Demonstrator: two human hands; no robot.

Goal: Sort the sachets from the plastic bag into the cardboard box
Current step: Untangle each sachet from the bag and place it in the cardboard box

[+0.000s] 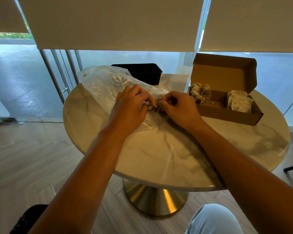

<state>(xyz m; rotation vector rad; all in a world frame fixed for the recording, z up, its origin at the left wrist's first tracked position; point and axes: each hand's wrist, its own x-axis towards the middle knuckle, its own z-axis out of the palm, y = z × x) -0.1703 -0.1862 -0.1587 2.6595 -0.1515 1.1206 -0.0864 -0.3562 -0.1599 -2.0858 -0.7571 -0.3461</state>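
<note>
My left hand [132, 105] and right hand [178, 107] meet at frame centre, at the mouth of the plastic bag [107, 85]. Both sets of fingers are curled, pinching the strings of a sachet [156, 108] between them, probably to free a tangle. The bag lies flat on the table [159, 149], keeping its contents reachable. The cardboard box [227, 98] stands open at right, with sachets already grouped at both ends.
</note>
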